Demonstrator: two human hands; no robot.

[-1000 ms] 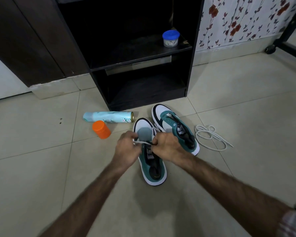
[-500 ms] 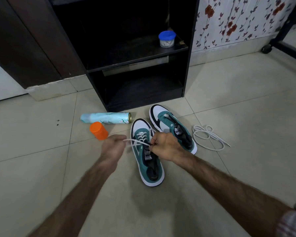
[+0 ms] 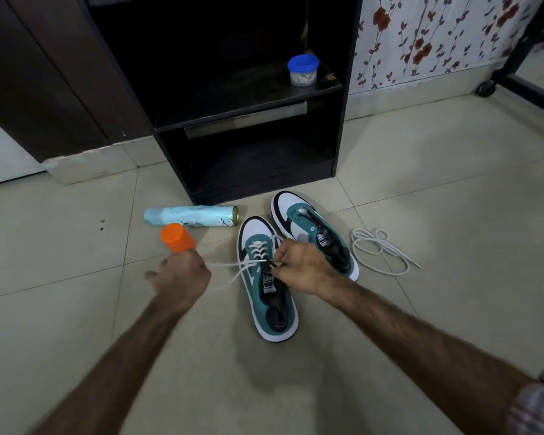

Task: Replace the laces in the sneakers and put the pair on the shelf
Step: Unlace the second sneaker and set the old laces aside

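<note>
Two green, white and black sneakers stand on the tiled floor before a black shelf unit [image 3: 346,89]. The left sneaker [image 3: 272,312] is partly threaded with a white lace [image 3: 230,264]. My left hand [image 3: 182,276] grips that lace and holds it stretched out to the left of the shoe. My right hand [image 3: 302,268] pinches the lace at the eyelets over the shoe's tongue. The right sneaker [image 3: 299,211] has bare eyelets. A loose white lace [image 3: 379,251] lies coiled on the floor to its right.
A pale blue spray can [image 3: 192,216] lies on its side left of the shoes, with an orange cap [image 3: 177,237] beside it. A blue-lidded tub [image 3: 302,70] sits on the middle shelf. A black wheeled frame [image 3: 487,87] stands at the far right.
My left hand has pulled the lace out to the left, away from the shoe. My right hand has stayed at the eyelets. The camera view has shifted slightly.
</note>
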